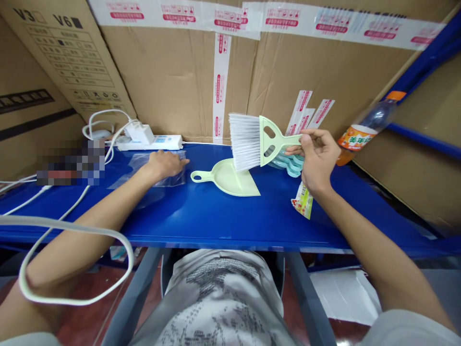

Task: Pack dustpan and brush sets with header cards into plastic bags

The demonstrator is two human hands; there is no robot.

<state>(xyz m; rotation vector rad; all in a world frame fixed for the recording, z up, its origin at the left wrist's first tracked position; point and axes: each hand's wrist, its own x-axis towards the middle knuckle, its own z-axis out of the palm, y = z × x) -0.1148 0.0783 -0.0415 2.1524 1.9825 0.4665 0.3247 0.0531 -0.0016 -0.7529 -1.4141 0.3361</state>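
**Right hand [319, 156] up with brush [265, 142]; dustpan [230, 180] down, unheld**

Nearest my feed: white cable [72, 225] looping at left. On the blue tabletop [216, 221], a small bright wrapper [304, 204] lies just nearside of the right hand.

Dustpan: flat on the tabletop between the hands, handle to the left. Bristles overlap its far side in my view; contact, I cannot tell.

Left hand [167, 166]: low over clear plastic wrapping [176, 181], fingers loosely curled, a fingertip extended toward the dustpan. Whether it grips the plastic, I cannot tell.

Right hand: thumb and fingers pinched together on the brush's handle end, bristles facing left.

Progress, my judgement: partway. Done: brush lifted and out of any wrapping. Left: dustpan, not in either hand.

Beyond: teal items [293, 168] partly hidden behind the brush handle; orange-capped bottle [363, 127] at right; power strip [165, 142] back left; cardboard [165, 72] behind everything.
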